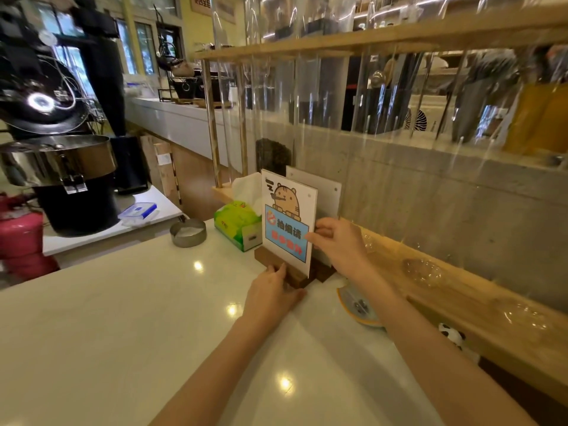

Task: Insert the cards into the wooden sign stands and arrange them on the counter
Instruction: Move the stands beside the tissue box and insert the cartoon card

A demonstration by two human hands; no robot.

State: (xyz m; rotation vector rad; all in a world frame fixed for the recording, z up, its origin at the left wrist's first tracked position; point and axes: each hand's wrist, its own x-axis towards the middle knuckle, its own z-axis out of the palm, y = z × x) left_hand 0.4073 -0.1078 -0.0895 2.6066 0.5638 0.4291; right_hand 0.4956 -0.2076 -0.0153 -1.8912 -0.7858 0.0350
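Observation:
A white card with a cartoon tiger and a blue panel [287, 216] stands upright in a dark wooden sign stand [296, 279] on the white counter [153, 318]. My right hand [338, 241] pinches the card's right edge about halfway down. My left hand [272, 292] rests against the front of the wooden stand, with fingers on its base. Behind it a second panel, plain grey-white [325, 192], stands upright in another dark wooden stand [324, 270], partly hidden by the card and my right hand.
A green tissue box [236, 224] sits just left of the stands. A round metal ashtray [188, 232] lies further left. A small dish [358, 305] lies under my right forearm. A wooden ledge [461, 305] and concrete wall run along the right.

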